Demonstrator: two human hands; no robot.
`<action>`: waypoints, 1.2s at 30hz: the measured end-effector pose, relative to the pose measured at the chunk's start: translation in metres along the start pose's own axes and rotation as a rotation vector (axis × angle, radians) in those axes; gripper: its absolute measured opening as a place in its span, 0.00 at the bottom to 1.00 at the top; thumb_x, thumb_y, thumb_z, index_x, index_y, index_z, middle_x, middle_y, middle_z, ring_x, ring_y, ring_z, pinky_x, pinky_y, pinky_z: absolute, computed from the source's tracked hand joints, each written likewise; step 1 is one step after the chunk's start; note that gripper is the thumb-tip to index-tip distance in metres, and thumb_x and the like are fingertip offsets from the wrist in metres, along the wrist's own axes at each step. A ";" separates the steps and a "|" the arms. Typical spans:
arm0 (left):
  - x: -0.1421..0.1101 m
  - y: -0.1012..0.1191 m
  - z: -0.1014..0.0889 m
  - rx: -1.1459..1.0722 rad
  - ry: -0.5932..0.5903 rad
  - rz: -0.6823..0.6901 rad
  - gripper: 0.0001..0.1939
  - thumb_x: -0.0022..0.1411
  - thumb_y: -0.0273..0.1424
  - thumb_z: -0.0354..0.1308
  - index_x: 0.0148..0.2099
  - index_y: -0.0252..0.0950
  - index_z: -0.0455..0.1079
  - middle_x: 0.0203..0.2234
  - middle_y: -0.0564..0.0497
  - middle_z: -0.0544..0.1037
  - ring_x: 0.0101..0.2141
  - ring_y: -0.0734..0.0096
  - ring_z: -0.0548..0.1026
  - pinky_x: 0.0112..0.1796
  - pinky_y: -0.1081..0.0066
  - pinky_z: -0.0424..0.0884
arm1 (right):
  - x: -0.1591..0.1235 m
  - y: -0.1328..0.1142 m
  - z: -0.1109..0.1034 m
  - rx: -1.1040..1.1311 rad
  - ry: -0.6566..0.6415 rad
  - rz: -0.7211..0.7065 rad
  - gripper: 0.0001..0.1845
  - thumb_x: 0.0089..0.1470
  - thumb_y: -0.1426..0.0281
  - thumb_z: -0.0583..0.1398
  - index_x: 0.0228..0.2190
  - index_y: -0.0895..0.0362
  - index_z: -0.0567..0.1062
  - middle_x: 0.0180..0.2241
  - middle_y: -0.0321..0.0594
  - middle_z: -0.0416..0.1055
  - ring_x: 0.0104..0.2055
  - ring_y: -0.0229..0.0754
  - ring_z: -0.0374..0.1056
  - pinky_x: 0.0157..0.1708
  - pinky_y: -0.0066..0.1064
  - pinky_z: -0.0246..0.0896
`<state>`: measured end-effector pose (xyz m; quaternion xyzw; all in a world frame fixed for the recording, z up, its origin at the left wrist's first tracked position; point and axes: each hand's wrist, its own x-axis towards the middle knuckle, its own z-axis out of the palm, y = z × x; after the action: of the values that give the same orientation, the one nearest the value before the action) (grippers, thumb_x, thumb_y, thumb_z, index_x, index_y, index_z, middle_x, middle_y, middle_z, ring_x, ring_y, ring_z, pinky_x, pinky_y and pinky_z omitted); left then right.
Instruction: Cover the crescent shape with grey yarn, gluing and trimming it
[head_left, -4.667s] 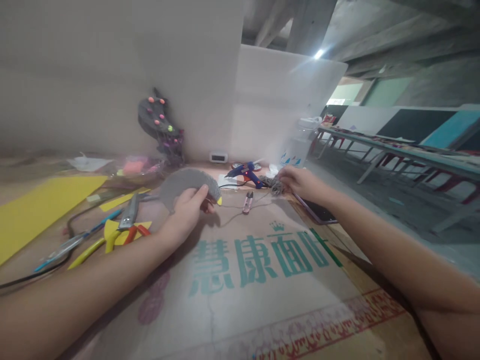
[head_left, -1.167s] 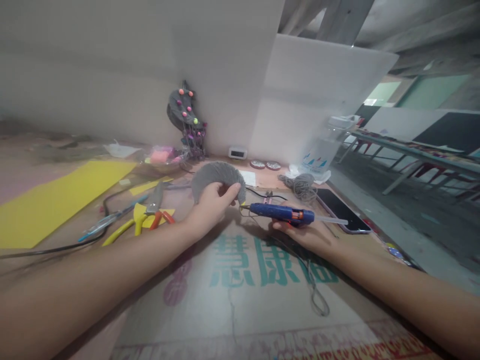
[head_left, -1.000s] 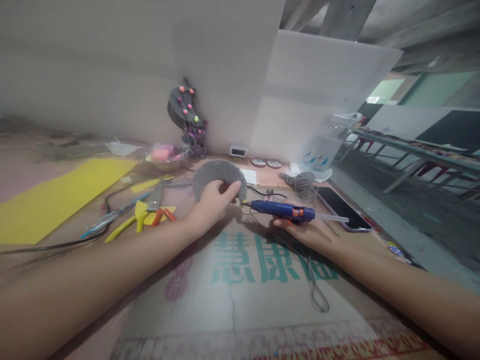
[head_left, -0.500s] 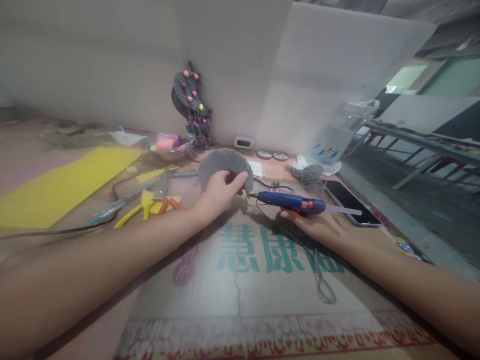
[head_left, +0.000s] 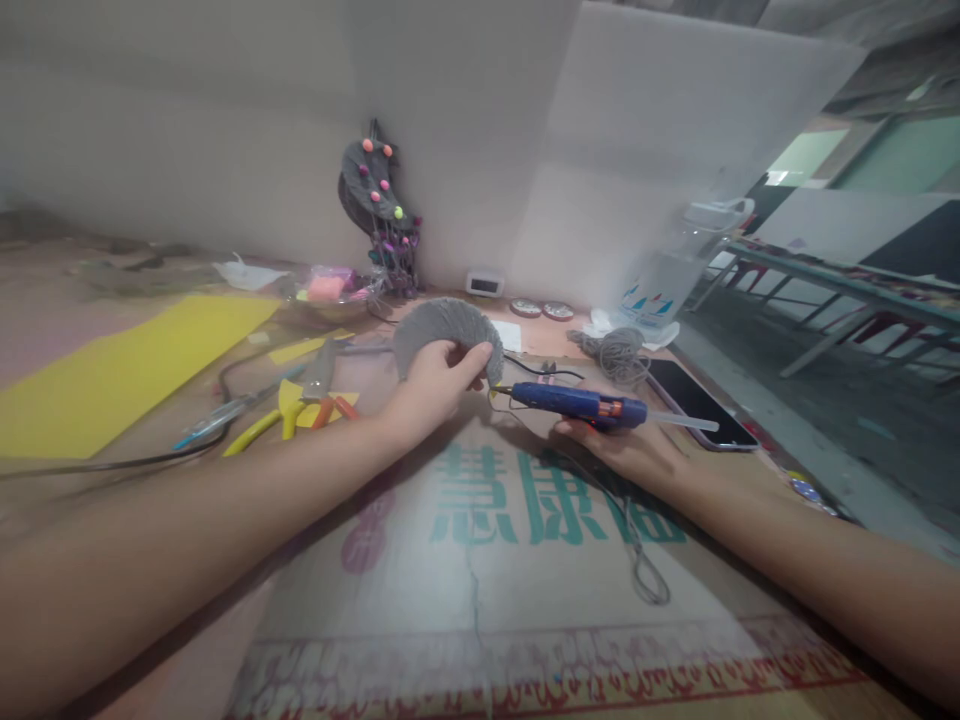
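Note:
My left hand [head_left: 439, 385] is closed on a grey yarn-wrapped crescent [head_left: 446, 325], thumb and fingers pinching it near its right tip. In my right hand [head_left: 611, 440] is a blue hot glue gun [head_left: 577, 402], lying on its side with a clear glue stick [head_left: 684, 421] poking out of the back. Its nozzle points left and is at the crescent's right tip; whether it touches I cannot tell. A loose strand of grey yarn [head_left: 651, 580] trails from there below the glue gun and ends in a loop on the printed cardboard [head_left: 555, 600].
Left of the crescent lie yellow-handled pliers [head_left: 289, 405] and yellow paper [head_left: 150, 370]. A finished crescent with pompoms [head_left: 375, 185] stands against the wall. To the right are a yarn bundle [head_left: 619, 352], a phone [head_left: 701, 405] and a water bottle [head_left: 660, 270].
Both hands keep the same hold and the glue gun stays at the crescent's tip. The whole view has shifted very slightly.

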<state>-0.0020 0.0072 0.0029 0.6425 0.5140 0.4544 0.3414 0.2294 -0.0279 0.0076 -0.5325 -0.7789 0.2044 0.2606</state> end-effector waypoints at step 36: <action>0.001 0.003 0.001 -0.016 0.011 -0.027 0.19 0.62 0.40 0.55 0.23 0.35 0.68 0.20 0.50 0.76 0.24 0.71 0.71 0.29 0.73 0.66 | 0.001 0.004 0.000 -0.051 0.109 -0.104 0.18 0.51 0.57 0.61 0.42 0.51 0.76 0.35 0.41 0.79 0.37 0.57 0.75 0.39 0.48 0.74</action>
<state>-0.0004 0.0078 0.0053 0.6301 0.5209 0.4574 0.3500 0.2325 -0.0260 0.0057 -0.5082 -0.7952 0.1414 0.2990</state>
